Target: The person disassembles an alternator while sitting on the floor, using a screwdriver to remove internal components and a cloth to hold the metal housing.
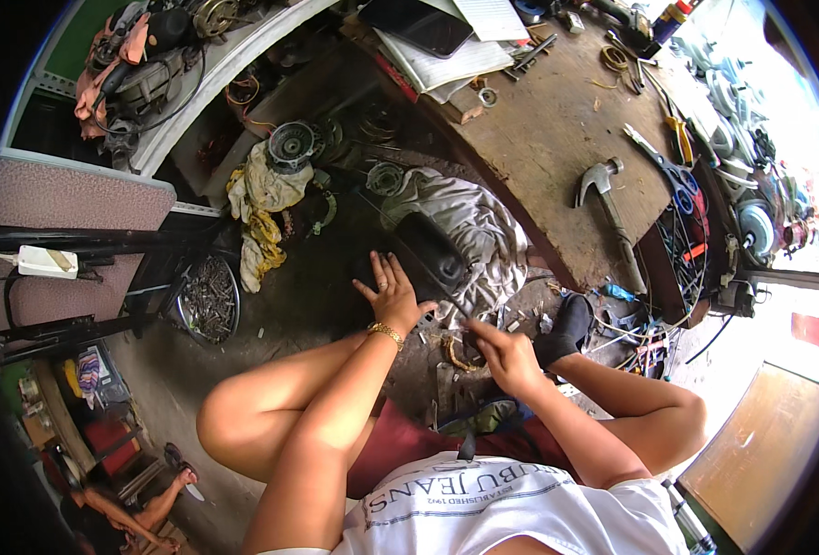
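My left hand is open, its fingers spread over a dark, dirty surface below and left of a black cylinder. A gold bracelet circles that wrist. Thin rods stick out from both ends of the cylinder, which is partly smeared; its exact kind I cannot make out. The fingers of my right hand are closed at the rod's near end. Behind the cylinder lies a crumpled grey-white cloth. Farther left, a round metal motor part rests on a stained yellow-white rag.
A wooden bench at upper right bears a claw hammer, blue-handled scissors and a phone. A bowl of small metal pieces stands at left. Cables and scraps lie around my foot. Another person's legs show at lower left.
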The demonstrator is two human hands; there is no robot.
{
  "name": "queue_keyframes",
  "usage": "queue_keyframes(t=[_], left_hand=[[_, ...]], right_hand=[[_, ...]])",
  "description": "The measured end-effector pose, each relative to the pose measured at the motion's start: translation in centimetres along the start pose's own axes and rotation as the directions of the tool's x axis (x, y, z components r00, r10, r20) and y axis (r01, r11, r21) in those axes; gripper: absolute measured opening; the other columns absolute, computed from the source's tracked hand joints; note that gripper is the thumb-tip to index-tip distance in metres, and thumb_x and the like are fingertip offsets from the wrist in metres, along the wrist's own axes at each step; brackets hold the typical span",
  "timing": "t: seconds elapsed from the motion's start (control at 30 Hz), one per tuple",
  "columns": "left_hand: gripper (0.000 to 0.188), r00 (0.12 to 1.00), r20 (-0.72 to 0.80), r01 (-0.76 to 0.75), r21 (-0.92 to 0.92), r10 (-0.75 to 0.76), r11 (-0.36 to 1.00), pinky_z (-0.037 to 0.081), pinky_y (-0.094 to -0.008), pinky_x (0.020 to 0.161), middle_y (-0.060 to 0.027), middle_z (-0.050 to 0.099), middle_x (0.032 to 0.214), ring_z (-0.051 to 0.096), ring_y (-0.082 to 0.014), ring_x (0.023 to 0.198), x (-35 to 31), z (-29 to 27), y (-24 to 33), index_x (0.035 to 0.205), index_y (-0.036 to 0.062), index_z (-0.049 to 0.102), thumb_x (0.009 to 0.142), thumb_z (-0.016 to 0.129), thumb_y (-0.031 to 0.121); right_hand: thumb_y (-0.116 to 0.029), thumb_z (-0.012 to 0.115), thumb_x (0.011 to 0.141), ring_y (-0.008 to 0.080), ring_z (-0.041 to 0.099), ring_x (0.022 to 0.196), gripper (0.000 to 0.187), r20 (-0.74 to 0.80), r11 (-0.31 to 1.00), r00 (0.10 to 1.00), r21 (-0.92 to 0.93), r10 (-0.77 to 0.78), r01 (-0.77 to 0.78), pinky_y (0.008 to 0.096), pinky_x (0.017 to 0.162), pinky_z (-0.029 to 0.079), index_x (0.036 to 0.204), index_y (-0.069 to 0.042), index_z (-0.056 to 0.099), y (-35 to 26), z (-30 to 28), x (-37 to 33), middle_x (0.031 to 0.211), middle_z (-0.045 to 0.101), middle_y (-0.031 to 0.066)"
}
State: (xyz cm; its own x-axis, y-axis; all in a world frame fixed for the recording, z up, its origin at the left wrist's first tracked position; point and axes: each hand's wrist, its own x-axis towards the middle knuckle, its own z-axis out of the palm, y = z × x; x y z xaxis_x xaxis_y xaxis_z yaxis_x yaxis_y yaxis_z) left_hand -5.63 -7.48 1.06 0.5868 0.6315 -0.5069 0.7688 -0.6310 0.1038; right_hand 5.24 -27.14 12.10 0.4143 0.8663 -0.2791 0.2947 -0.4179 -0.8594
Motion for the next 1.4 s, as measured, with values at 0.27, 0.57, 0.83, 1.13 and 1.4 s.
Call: queue_keyframes(t=[0.27, 0.57, 0.83, 1.13, 1.4], left_hand=[[0.132, 0.996, 0.066, 0.051, 0.010, -0.052, 0.999, 0.005, -0.0767, 0.108, -0.0174, 0.014, 0.163, -0.010, -0.0298, 0.152, 0.9, -1.6, 1.3, 0.153, -0.0045, 0.007, 0.064, 0.081, 0.059], [0.130, 0.999, -0.001, 0.049, -0.051, -0.049, 0.997, 0.008, -0.0774, 0.107, -0.0209, 0.010, 0.162, -0.011, -0.0314, 0.152, 0.2, -0.6, 0.9, 0.152, -0.0054, 0.010, 0.065, 0.080, 0.060], [0.132, 0.998, -0.010, 0.068, -0.123, -0.070, 0.990, 0.006, -0.0790, 0.106, -0.0150, 0.015, 0.163, -0.008, -0.0304, 0.152, -0.5, -0.5, -0.5, 0.154, -0.0016, 0.011, 0.061, 0.081, 0.061], [0.131, 0.999, -0.004, 0.052, -0.075, -0.052, 0.996, 0.005, -0.0809, 0.104, -0.0173, 0.015, 0.163, -0.010, -0.0314, 0.152, 2.2, -1.9, 0.5, 0.155, 0.0000, 0.011, 0.063, 0.080, 0.062], [0.135, 0.992, -0.112, 0.047, -0.093, -0.057, 0.995, 0.009, -0.0805, 0.104, -0.0205, 0.014, 0.161, -0.008, -0.0341, 0.151, 0.0, 0.2, -1.2, 0.154, -0.0021, 0.010, 0.060, 0.078, 0.068]], right_hand=[[-0.017, 0.057, 0.095, 0.0411, 0.066, 0.083, 0.035, -0.175, 0.985, 0.970, 0.007, -0.171, 0.175, 0.0454, 0.074, 0.053, 0.130, -0.019, 0.060, 2.0, 3.9, 10.2, 0.094, 0.068, 0.0216], [-0.009, 0.053, 0.096, 0.0382, 0.069, 0.092, 0.033, -0.184, 0.976, 0.959, -0.047, -0.217, 0.212, 0.0412, 0.077, 0.054, 0.128, -0.011, 0.061, 3.2, 4.5, 8.0, 0.104, 0.068, 0.0228], [-0.008, 0.054, 0.094, 0.0370, 0.068, 0.100, 0.036, -0.043, 0.984, 0.992, -0.143, -0.116, 0.109, 0.0398, 0.085, 0.054, 0.129, -0.010, 0.060, 0.4, 2.6, 3.2, 0.110, 0.069, 0.0208], [-0.006, 0.055, 0.095, 0.0314, 0.068, 0.101, 0.033, -0.084, 0.989, 0.993, -0.135, -0.079, 0.068, 0.0354, 0.086, 0.053, 0.127, -0.005, 0.061, 2.2, 5.2, 11.2, 0.114, 0.068, 0.0212], [0.000, 0.044, 0.097, 0.0321, 0.063, 0.116, 0.036, 0.067, 0.999, 0.998, -0.033, 0.010, -0.008, 0.0378, 0.098, 0.047, 0.130, 0.001, 0.057, -2.3, 0.3, 0.0, 0.119, 0.066, 0.0248]])
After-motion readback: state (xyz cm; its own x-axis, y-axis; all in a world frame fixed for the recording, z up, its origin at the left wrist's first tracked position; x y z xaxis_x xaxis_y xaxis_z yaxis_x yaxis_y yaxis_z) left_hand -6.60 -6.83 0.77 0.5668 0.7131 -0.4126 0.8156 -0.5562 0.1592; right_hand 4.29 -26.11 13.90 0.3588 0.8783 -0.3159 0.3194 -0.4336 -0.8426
